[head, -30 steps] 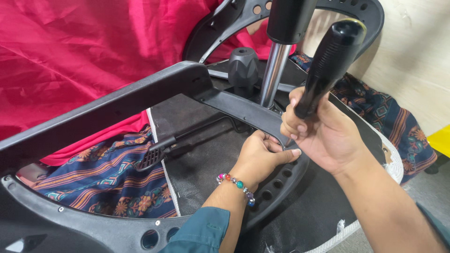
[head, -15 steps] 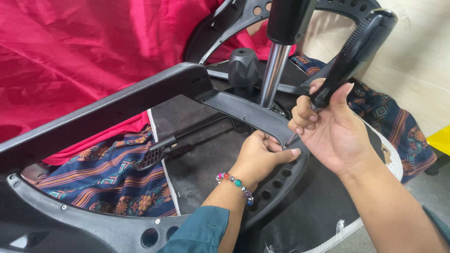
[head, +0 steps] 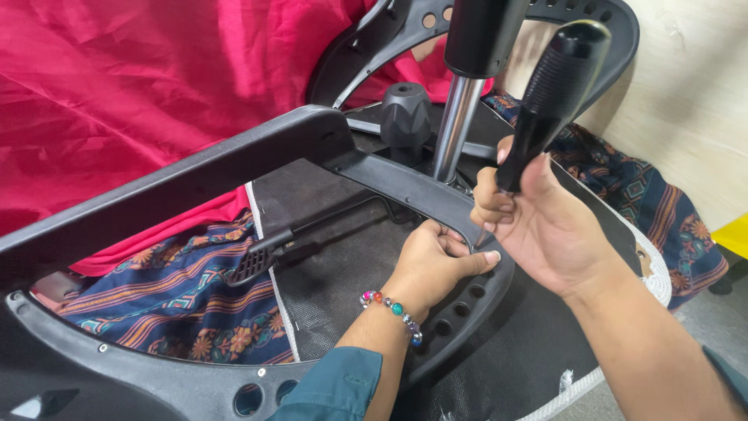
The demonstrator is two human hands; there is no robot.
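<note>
The right hand point(head: 545, 226) was closed around the screwdriver point(head: 549, 101), tip at the chair frame point(head: 405, 183); the left hand point(head: 432, 265) pinched near the tip. Keeping the screwdriver straight seemed wise.

A single head-worn camera looks steeply down, close over both hands and the chair frame point(head: 234, 168).

I'm in a furniture workshop: an upturned office chair point(head: 374, 179) lies on patterned cloth point(head: 179, 304) under my hands.
</note>
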